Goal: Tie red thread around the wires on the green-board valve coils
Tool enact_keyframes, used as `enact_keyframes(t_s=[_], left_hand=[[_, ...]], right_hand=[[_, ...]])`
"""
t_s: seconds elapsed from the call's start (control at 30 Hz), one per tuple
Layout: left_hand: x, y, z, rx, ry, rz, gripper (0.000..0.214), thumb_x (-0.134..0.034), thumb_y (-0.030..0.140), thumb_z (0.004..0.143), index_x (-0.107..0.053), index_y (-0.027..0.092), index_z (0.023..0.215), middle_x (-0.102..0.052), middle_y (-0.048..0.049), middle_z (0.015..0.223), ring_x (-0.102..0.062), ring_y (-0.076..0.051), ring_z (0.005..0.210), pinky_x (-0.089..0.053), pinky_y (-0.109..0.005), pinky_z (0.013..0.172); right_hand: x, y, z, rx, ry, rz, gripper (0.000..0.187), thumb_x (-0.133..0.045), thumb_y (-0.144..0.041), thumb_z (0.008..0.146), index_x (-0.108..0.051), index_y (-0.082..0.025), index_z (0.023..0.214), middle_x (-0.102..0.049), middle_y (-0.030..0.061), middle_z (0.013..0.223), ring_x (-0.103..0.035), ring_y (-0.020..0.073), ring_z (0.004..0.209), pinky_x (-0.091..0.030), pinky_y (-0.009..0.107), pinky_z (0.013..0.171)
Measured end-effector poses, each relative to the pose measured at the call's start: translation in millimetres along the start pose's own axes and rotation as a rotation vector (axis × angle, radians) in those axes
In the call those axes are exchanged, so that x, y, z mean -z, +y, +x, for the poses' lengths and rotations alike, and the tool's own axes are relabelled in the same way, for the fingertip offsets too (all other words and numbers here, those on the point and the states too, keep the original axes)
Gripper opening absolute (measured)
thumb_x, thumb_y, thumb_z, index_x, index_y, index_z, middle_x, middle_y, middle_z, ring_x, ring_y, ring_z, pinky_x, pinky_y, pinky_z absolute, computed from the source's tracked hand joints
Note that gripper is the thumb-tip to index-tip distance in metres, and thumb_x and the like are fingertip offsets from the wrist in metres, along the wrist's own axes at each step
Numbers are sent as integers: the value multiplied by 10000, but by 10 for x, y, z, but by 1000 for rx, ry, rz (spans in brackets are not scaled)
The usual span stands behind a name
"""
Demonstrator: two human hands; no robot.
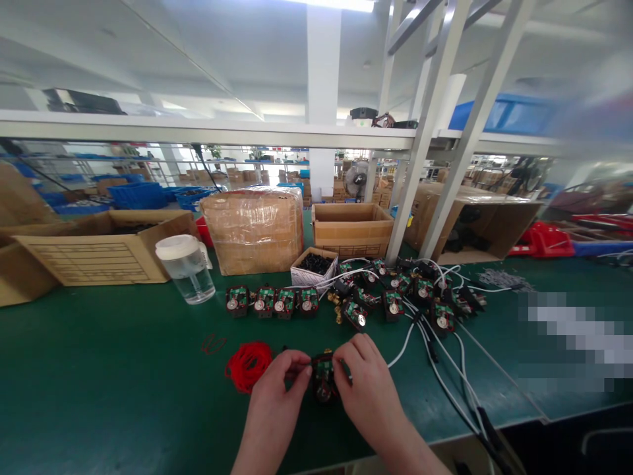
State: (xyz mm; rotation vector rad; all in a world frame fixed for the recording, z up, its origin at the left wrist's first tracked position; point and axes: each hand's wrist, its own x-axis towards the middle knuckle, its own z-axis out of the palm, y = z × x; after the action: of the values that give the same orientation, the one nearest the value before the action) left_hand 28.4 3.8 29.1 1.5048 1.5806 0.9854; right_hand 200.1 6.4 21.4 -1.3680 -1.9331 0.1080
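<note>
A small black unit with a green circuit board (pixel 324 379) and a round metal part lies on the bench between my hands. My left hand (pixel 279 389) is at its left upper edge, with thumb and forefinger pinched together; what they pinch is too small to make out. From the right, my right hand (pixel 366 382) has its curled fingers closed on the unit's upper right side, partly covering it. Beside my left hand lies a coil of red wire (pixel 248 365). Just beyond, several similar circuit-board units (pixel 266 301) stand in a row.
More units with white cables (pixel 442 316) crowd the right side. Small brass parts (pixel 337 309) lie near a small box of black pieces (pixel 315 265). A lidded water jug (pixel 186 269), a taped carton (pixel 253 231) and an open carton (pixel 352 231) line the back. Shelf posts (pixel 420 132) rise at right.
</note>
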Motion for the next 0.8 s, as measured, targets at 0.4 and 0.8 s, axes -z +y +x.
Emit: enact_keyframes(t_s=[0.4,0.8], left_hand=[[56,-62,-53,50,-65,-37,222,-550,403,776,-657,224,852,-736,-38,833,-681,-239,807,-503,-348,787],[33,-36,37,15,-30,-33,224,-570,409,791,-648,222,887,-723,-40,871,-671,-234,827,-495,-342,785]], right_hand=[[19,-39,30,-17,31,32,202,-596,-20,857,-564,-204,779,-556,28,848,-547,212,838,-428,335,755],[14,-43,53,-80,-22,120,195,-572,-14,856,-564,-194,782,-539,28,865,-545,208,846,-421,332,763]])
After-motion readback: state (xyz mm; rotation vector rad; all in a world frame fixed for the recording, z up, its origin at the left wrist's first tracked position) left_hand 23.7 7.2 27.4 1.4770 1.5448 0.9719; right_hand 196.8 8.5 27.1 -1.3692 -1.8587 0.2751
